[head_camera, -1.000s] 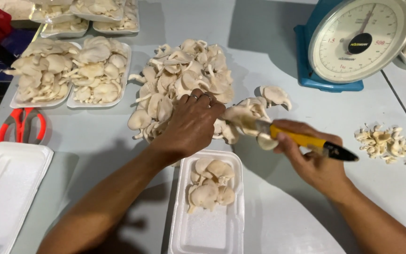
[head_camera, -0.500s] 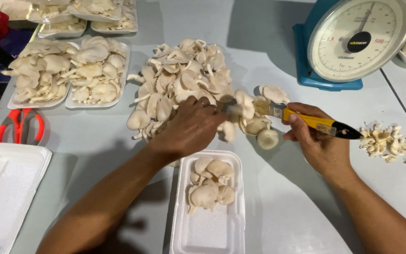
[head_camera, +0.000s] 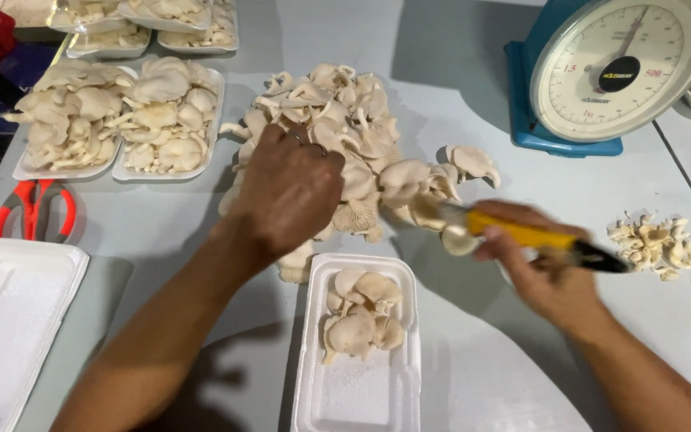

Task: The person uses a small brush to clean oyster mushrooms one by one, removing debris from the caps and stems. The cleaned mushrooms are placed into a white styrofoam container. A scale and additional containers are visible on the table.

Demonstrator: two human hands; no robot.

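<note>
my left hand (head_camera: pixel 293 192) lies palm down on the loose pile of oyster mushrooms (head_camera: pixel 337 128) in the middle of the grey table (head_camera: pixel 473 352), fingers curled into the cluster, though i cannot tell how firmly they grip. my right hand (head_camera: pixel 541 272) is clenched around a yellow-handled knife (head_camera: pixel 521 234), its blade end touching a mushroom clump (head_camera: pixel 425 188) at the pile's right edge, just above the white foam tray (head_camera: pixel 345 400) that holds a few mushrooms at its far end. trimmed stem bits (head_camera: pixel 661 244) lie right of the knife, a blue dial scale (head_camera: pixel 601 72) stands behind, and filled trays (head_camera: pixel 117 120) and red scissors (head_camera: pixel 33 210) sit to my left.
</note>
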